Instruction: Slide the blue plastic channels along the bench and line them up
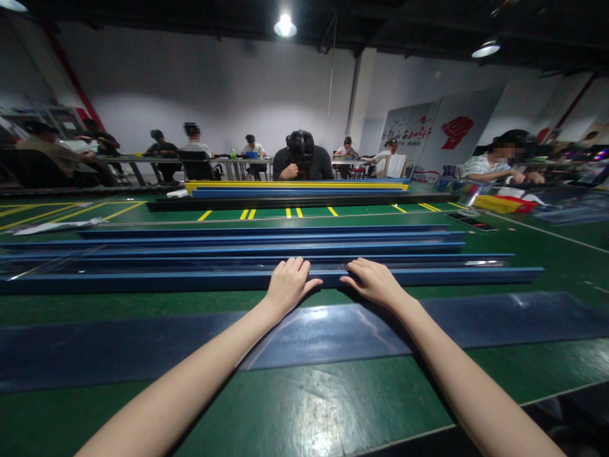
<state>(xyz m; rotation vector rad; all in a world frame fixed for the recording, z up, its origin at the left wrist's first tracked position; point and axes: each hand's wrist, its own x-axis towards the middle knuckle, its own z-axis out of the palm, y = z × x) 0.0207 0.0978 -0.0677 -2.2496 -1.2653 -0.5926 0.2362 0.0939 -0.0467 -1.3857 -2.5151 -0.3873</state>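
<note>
A long blue channel strip point(166, 281) with raised edges lies across the green table in front of me. My left hand point(290, 282) is closed over its near edge, fingers inside the channel and thumb along the front. A short gap to the right, my right hand point(371, 281) grips the same edge in a similar way, its thumb pointing inward. The fingertips of both hands are partly hidden inside the channel. Under my forearms, a flat, shiny bluish clear sheet point(328, 333) stretches across the table.
More blue channel strips point(266, 235) lie parallel behind. Farther back are a yellow strip point(295, 185), a black strip point(333, 202) and a phone point(471, 222). A person point(304, 158) sits opposite; another person point(504, 158) works at the right.
</note>
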